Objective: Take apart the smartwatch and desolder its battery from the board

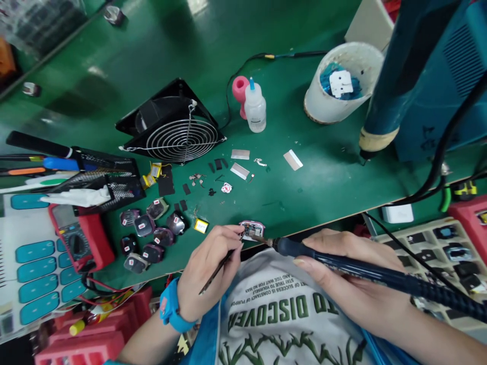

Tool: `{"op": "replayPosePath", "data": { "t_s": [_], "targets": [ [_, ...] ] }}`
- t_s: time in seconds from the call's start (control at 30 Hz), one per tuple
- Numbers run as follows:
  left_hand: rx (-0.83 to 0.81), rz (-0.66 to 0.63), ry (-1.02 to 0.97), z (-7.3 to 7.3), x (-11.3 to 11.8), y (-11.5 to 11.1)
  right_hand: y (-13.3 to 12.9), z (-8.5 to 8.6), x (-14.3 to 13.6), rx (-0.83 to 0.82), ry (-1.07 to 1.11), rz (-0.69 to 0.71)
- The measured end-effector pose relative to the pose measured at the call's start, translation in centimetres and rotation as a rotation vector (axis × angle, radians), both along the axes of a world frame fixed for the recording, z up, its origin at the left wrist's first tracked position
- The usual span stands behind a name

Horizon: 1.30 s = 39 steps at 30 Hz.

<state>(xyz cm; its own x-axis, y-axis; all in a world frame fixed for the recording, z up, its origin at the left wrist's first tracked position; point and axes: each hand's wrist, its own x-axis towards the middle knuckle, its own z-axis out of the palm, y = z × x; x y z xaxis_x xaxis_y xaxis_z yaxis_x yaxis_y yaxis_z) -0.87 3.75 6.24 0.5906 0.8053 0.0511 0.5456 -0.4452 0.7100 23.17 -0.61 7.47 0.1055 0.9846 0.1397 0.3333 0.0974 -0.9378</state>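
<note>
A small open device with a circuit board (252,229) lies at the front edge of the green bench. My left hand (213,268), with a blue watch on its wrist, is closed on dark thin tweezers (217,271), its fingertips at the device's left side. A dark blue soldering iron (342,259) is gripped in my right hand (353,279), its metal tip over the right part of the board. Left of the device lies a yellow battery (201,225). Beyond it are a pink and white piece (227,188) and silvery strips (239,171).
A black fan (184,139), clear bottle (255,109) and white cup (331,104) stand farther back. Several small dark devices (144,225) and a red multimeter (81,238) lie left. A blue tool (388,91) and a compartment tray (429,248) are at right.
</note>
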Motion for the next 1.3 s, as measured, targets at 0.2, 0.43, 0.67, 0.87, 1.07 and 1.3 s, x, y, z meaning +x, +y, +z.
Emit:
{"op": "replayPosePath", "data": {
  "t_s": [0.2, 0.43, 0.67, 0.87, 1.07, 1.3],
  "targets": [
    [-0.021, 0.003, -0.01, 0.04, -0.14, 0.01, 0.43, -0.21, -0.24, 0.01, -0.028, 0.037],
    [-0.035, 0.006, -0.007, -0.15, -0.18, 0.06, 0.14, -0.6, -0.53, -0.024, -0.044, 0.062],
    [-0.041, 0.012, -0.011, -0.01, -0.32, -0.11, 0.08, -0.94, -0.7, -0.028, -0.045, 0.052],
    [-0.034, 0.019, -0.005, -0.02, -0.24, -0.03, 0.09, -0.83, -0.68, -0.044, -0.06, 0.064],
    [-0.048, 0.025, -0.007, 0.01, -0.22, -0.06, 0.2, -0.73, -0.78, -0.032, -0.044, 0.066],
    [-0.041, 0.02, -0.03, -0.04, -0.28, -0.09, 0.4, -0.58, -0.83, -0.05, -0.069, 0.044]
  ]
}}
